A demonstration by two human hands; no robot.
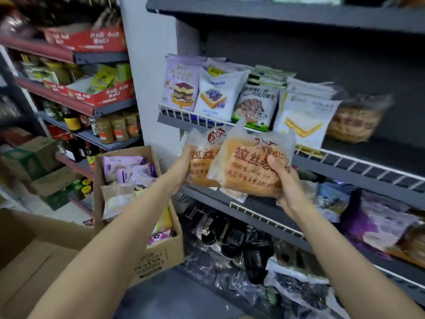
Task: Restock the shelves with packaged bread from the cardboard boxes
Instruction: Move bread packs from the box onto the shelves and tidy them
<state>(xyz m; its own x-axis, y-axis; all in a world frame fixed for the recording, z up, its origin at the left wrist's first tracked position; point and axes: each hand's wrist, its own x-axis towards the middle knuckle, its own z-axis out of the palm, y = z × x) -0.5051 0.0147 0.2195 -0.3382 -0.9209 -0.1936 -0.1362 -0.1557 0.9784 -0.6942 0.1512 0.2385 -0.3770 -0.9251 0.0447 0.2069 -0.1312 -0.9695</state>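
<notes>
Grey store shelving (358, 168) with white wire front rails fills the wall, its middle shelf lined along the front edge with upright bread packets (230, 97). Just before that rail, the left hand (184, 171) grips one clear-wrapped bread loaf (201, 162) and the right hand (286, 180) curls around another loaf (248, 166), overlapping it. An open cardboard box (161, 249) of packets stands on the floor at the shelving's left end.

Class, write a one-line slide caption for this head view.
Both hands, left and right, lift two bread packets toward the wire-fronted shelf.
</notes>
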